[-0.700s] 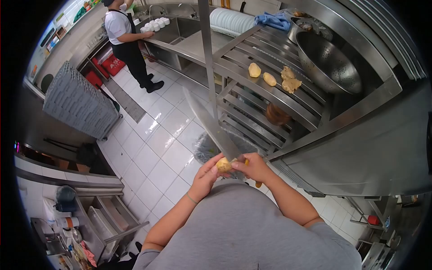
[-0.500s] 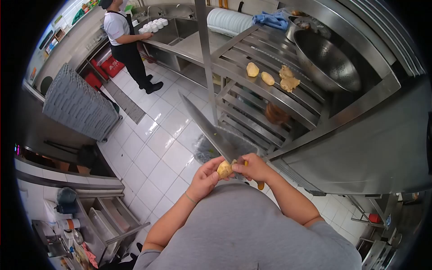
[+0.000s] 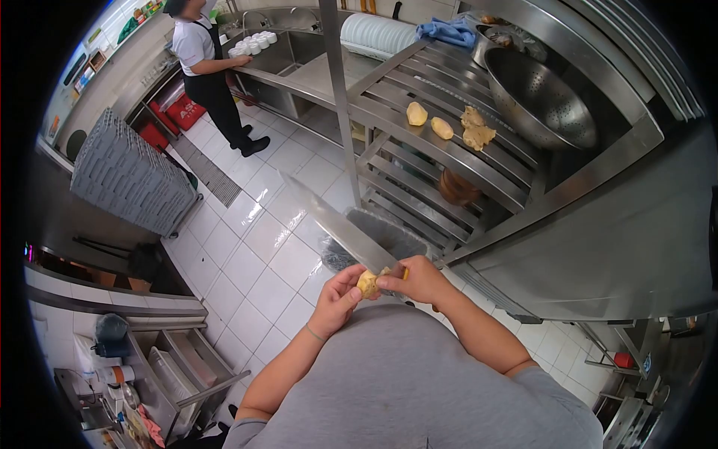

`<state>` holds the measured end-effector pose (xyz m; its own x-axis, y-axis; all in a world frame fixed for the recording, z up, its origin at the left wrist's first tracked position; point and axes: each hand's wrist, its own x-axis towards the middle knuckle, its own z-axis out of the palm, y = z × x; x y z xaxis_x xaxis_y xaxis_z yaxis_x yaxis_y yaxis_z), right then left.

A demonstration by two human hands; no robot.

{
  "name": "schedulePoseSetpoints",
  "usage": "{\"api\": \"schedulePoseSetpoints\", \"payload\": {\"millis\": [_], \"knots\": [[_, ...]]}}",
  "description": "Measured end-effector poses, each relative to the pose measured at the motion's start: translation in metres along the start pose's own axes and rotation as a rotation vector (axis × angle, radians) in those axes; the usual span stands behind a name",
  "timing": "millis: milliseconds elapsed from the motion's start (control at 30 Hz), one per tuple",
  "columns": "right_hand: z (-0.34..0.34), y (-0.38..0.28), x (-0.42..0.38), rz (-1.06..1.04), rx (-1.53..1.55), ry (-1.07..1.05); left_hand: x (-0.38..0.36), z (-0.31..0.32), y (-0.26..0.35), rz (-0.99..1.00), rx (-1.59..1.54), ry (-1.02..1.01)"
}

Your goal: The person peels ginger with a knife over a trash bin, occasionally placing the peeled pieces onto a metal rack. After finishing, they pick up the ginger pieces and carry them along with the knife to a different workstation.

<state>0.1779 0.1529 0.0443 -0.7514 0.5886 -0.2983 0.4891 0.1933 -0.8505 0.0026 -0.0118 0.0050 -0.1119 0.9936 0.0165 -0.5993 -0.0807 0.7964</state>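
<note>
My left hand [image 3: 338, 299] is closed around a small, knobbly, yellow piece of ginger [image 3: 367, 283], partly peeled with brown patches. My right hand [image 3: 420, 282] grips a large kitchen knife [image 3: 350, 236]; a bit of its yellow handle shows beside the fingers. The wide blade points away to the upper left, and its heel end meets the ginger, near my right thumb. Below the blade, a bin [image 3: 393, 236] lined with clear plastic stands on the floor.
On the slatted steel rack [image 3: 456, 168] lie two peeled yellow pieces [image 3: 429, 122] and a knobbly ginger root [image 3: 477, 129], beside a steel colander [image 3: 542, 97]. A co-worker [image 3: 206, 71] stands at the sink. Stacked grey crates [image 3: 134, 172] are at left.
The knife blade has swung a little, its tip now farther left and lower, its flat more turned to view. The ginger has shifted slightly left within my left fingers.
</note>
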Motion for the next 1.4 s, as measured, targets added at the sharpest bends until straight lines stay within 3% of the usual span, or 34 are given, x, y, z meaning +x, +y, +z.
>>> {"api": "schedulePoseSetpoints", "payload": {"millis": [267, 567, 1400], "knots": [[-0.003, -0.004, -0.003, 0.012, -0.142, -0.015, -0.003, -0.007, 0.0, -0.093, -0.136, -0.033], [0.002, 0.004, 0.001, -0.008, -0.173, -0.062, -0.002, -0.011, -0.003, -0.144, -0.075, 0.003], [0.002, -0.012, -0.003, -0.086, -0.148, 0.014, 0.004, -0.016, -0.011, -0.082, 0.162, 0.109]]}}
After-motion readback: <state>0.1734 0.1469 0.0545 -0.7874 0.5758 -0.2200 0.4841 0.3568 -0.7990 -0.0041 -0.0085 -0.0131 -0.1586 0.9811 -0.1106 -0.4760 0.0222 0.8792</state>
